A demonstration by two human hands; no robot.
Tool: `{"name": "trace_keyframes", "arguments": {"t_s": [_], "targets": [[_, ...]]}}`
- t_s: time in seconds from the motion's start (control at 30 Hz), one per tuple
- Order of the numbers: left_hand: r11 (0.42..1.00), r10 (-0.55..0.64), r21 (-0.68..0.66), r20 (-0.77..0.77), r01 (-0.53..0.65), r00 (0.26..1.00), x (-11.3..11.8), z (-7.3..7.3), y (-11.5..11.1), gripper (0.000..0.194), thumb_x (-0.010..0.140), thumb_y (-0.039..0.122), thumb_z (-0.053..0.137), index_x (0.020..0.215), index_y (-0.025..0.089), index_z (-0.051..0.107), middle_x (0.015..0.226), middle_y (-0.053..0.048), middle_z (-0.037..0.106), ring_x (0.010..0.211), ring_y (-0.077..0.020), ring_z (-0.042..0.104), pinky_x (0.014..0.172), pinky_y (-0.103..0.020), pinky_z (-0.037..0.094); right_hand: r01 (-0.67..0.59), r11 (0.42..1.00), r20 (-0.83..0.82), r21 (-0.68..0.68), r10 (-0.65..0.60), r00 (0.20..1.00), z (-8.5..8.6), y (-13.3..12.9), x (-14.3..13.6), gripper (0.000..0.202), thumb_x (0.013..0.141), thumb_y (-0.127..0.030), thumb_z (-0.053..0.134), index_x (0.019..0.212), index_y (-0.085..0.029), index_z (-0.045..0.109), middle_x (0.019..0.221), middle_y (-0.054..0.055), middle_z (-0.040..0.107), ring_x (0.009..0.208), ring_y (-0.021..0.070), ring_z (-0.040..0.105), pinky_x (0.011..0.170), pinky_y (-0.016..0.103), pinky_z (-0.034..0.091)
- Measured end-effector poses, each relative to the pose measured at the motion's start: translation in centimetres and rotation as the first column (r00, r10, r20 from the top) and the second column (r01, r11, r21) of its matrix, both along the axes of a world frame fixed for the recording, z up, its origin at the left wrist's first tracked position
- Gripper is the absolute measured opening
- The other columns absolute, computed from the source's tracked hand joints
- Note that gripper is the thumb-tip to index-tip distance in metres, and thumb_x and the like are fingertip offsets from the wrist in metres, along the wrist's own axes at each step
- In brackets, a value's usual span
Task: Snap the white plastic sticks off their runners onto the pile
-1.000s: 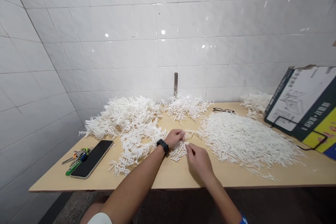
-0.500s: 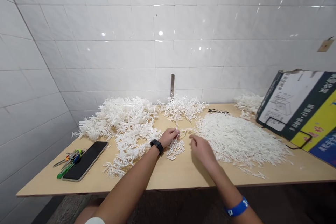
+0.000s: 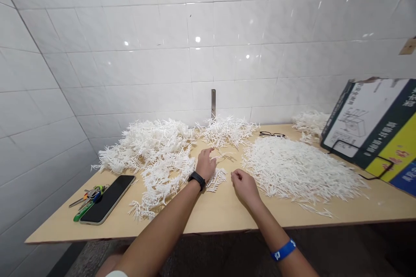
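Observation:
My left hand (image 3: 206,165), with a black watch on its wrist, is over the middle of the table. Its fingers and thumb are apart, beside a thin branched white plastic piece (image 3: 225,155) close to the fingertips. Under and to the right of that palm lies a small cluster of white branched pieces (image 3: 217,180). My right hand (image 3: 246,187) is just left of a wide heap of short white pieces (image 3: 295,173). Its fingers are curled together; whatever they hold, if anything, is too small to make out.
Tangled white branched pieces (image 3: 152,138) spread over the left, with another pile (image 3: 229,130) at the back. A phone (image 3: 107,199) and keys (image 3: 91,194) lie front left. Glasses (image 3: 272,134) rest behind the heap. A printed carton (image 3: 367,125) stands at right, a metal strip (image 3: 213,103) against the wall.
My left hand has moved slightly up and left, and its fingers have spread from a pinch. My right hand has drawn down a little, its fingers curling in. The view has shifted slightly.

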State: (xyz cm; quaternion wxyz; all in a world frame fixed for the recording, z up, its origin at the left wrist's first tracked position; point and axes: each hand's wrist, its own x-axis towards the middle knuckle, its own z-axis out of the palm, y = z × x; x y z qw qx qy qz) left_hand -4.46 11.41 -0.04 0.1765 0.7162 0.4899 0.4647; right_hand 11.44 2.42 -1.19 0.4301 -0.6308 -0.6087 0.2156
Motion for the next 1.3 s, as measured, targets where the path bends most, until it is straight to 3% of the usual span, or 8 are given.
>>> {"name": "trace_keyframes", "arguments": {"t_s": [0.1,0.23,0.37,0.6,0.77,0.9,1.0,1.3], "targets": [[0.988,-0.046,0.139,-0.112,0.061,0.993,0.0,0.4,-0.5,0.032,0.077,0.01,0.051,0.106,0.019,0.061,0.117,-0.01,0.055,0.113,-0.0243,0.046,0.101,-0.041,0.034,-0.036,0.999,0.005,-0.031,0.036,0.999,0.0,0.2,-0.3,0.029,0.087,-0.04,0.043,0.086,-0.02,0.064,0.069,0.001,0.061,0.064,0.0162,0.054,0.059,0.026,0.035],[0.974,-0.224,0.04,0.005,0.224,0.975,0.3,0.9,-1.3,0.033,0.085,0.014,0.042,0.115,0.02,0.056,0.106,-0.008,0.062,0.1,-0.0195,0.055,0.091,-0.036,0.043,-0.047,0.999,0.179,-0.016,0.049,0.983,0.2,0.1,-0.8,0.039,0.086,-0.027,0.047,0.124,-0.021,0.056,0.096,0.005,0.062,0.082,0.0177,0.058,0.069,0.026,0.037],[0.953,-0.301,0.008,0.155,0.304,0.941,0.6,1.2,-1.8,0.039,0.087,0.016,0.039,0.124,0.021,0.049,0.104,-0.007,0.062,0.091,-0.0153,0.057,0.081,-0.03,0.048,-0.085,0.996,0.33,-0.006,0.082,0.94,0.1,-0.1,-1.0,0.035,0.088,-0.022,0.043,0.119,-0.024,0.06,0.104,0.007,0.059,0.084,0.0171,0.057,0.067,0.026,0.034],[0.981,0.009,0.192,-0.025,-0.004,1.0,-0.3,1.5,-1.4,0.057,0.075,0.002,0.043,0.128,0.021,0.048,0.128,-0.011,0.048,0.117,-0.0238,0.045,0.099,-0.042,0.038,-0.037,0.999,0.277,0.005,0.034,0.96,0.2,-0.3,-1.1,0.009,0.083,-0.026,0.049,0.081,-0.02,0.056,0.079,0.002,0.059,0.069,0.0155,0.052,0.06,0.025,0.029],[0.97,0.19,0.201,-0.275,-0.137,0.943,-0.6,1.6,-1.4,0.041,0.069,-0.002,0.047,0.099,0.02,0.066,0.121,-0.012,0.052,0.113,-0.0288,0.044,0.093,-0.047,0.037,-0.05,0.999,0.22,-0.009,0.051,0.974,0.6,-0.8,-1.3,0.018,0.082,-0.03,0.044,0.066,-0.021,0.044,0.057,-0.003,0.048,0.054,0.0131,0.042,0.052,0.025,0.021],[0.982,-0.152,0.039,-0.409,0.184,0.9,0.2,1.3,-1.8,0.03,0.073,0.002,0.045,0.076,0.02,0.069,0.089,-0.007,0.066,0.092,-0.0226,0.055,0.087,-0.038,0.04,-0.014,1.0,0.169,0.006,0.012,0.985,0.7,-1.0,-1.3,0.02,0.08,-0.03,0.043,0.062,-0.021,0.039,0.053,-0.004,0.044,0.052,0.0126,0.039,0.051,0.025,0.019],[0.916,-0.399,-0.162,-0.286,0.367,0.871,0.9,0.7,-2.0,0.026,0.078,0.012,0.046,0.083,0.021,0.07,0.087,-0.004,0.069,0.083,-0.0187,0.058,0.08,-0.03,0.042,0.034,0.999,0.063,0.039,-0.036,0.997,0.8,-1.0,-1.2,0.02,0.078,-0.029,0.043,0.061,-0.022,0.037,0.053,-0.005,0.04,0.052,0.0121,0.036,0.05,0.025,0.02],[0.643,-0.651,-0.402,0.161,0.652,0.741,0.7,0.7,-2.0,0.039,0.079,0.051,0.058,0.09,0.014,0.061,0.071,0.0,0.055,0.066,-0.0113,0.047,0.064,-0.024,0.037,0.153,0.973,-0.143,0.173,-0.129,0.981,0.6,-0.9,-0.9,0.027,0.082,-0.034,0.044,0.06,-0.022,0.033,0.055,-0.006,0.034,0.055,0.0123,0.033,0.052,0.025,0.023]]}}
